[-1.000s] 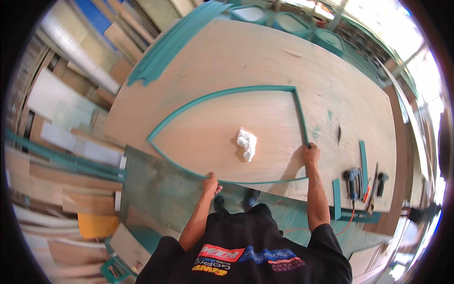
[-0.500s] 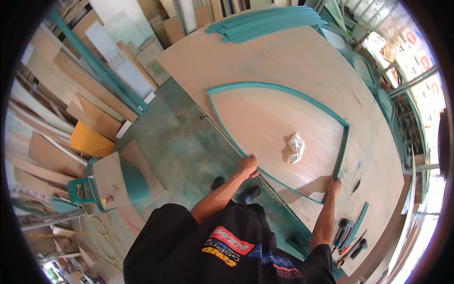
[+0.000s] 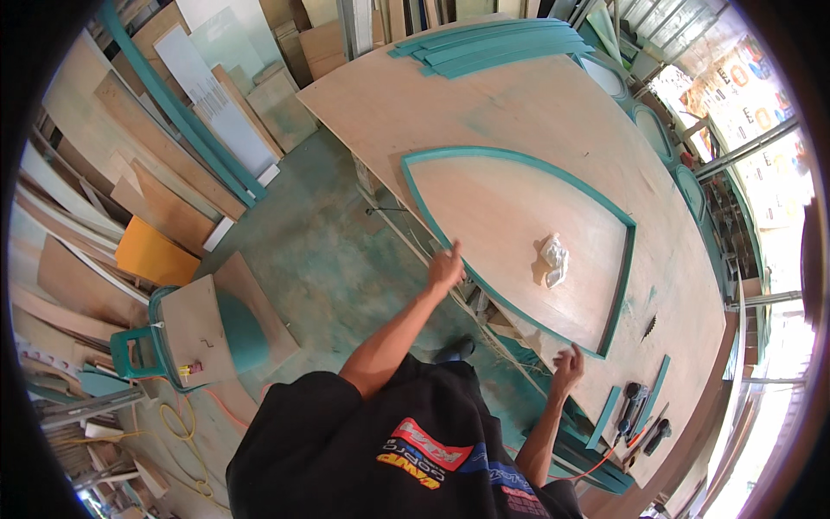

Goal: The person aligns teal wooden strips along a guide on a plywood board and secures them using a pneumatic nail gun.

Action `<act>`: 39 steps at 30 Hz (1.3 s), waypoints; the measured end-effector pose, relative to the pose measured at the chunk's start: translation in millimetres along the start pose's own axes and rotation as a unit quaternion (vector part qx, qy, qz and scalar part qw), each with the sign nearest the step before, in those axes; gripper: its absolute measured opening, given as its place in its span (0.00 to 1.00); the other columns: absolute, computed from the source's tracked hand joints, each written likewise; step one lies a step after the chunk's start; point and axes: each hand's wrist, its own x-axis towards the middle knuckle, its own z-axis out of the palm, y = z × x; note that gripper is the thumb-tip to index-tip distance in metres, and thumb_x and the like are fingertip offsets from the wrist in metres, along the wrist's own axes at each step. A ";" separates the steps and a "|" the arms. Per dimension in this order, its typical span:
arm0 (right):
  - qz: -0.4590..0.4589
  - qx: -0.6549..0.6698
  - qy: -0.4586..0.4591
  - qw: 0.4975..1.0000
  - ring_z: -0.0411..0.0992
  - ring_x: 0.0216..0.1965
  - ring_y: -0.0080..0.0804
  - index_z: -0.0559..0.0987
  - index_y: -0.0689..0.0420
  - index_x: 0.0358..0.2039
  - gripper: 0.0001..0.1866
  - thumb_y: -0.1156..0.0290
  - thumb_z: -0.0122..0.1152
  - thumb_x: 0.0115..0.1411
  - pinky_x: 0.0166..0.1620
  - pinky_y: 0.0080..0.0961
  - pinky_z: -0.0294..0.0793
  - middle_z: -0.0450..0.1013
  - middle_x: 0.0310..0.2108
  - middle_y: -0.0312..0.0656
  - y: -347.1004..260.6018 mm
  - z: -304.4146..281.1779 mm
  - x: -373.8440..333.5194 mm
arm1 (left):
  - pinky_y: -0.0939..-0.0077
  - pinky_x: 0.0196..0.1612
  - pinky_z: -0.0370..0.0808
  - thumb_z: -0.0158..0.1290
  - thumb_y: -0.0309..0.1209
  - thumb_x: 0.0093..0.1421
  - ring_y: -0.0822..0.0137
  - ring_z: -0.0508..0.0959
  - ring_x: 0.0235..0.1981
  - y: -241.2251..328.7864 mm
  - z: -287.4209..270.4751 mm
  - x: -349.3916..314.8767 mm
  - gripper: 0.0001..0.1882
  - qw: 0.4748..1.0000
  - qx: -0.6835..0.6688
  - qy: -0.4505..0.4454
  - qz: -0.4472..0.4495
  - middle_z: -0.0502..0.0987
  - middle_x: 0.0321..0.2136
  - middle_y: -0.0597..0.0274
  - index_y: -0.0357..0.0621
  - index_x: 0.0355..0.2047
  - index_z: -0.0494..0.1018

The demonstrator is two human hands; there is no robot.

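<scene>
A teal frame [image 3: 626, 277] with curved long sides and a straight right end lies flat on the wooden tabletop [image 3: 484, 104]. My left hand [image 3: 445, 270] is at its near left side, one finger stretched out against the rim, the others partly hidden. By the near right corner, my right hand [image 3: 567, 368] is just off the frame, its fingers loosely bent and apart, with nothing seen in them. A crumpled white wad [image 3: 554, 261], paper or cloth, lies inside the frame's outline.
Teal strips [image 3: 493, 50] are stacked at the table's far end. Hand tools [image 3: 634, 411] and more strips lie near right. A small dark saw-toothed piece [image 3: 649, 326] sits right of the frame. At left stand a teal stool [image 3: 137, 353] and leaning boards [image 3: 164, 208].
My right hand has let go of the frame's right end and come nearer to me. My left hand has loosened and slid up the near side. The frame looks slightly turned.
</scene>
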 end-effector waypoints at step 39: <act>-0.014 0.084 -0.424 0.902 0.77 0.29 0.23 0.81 0.65 0.43 0.13 0.68 0.57 0.66 0.34 0.21 0.75 0.79 0.29 0.40 -218.1 364.1 70.0 | 0.56 0.49 0.73 0.62 0.30 0.57 0.48 0.77 0.44 72.0 -131.9 121.1 0.27 0.900 0.093 0.280 0.322 0.77 0.42 0.46 0.34 0.56 0.69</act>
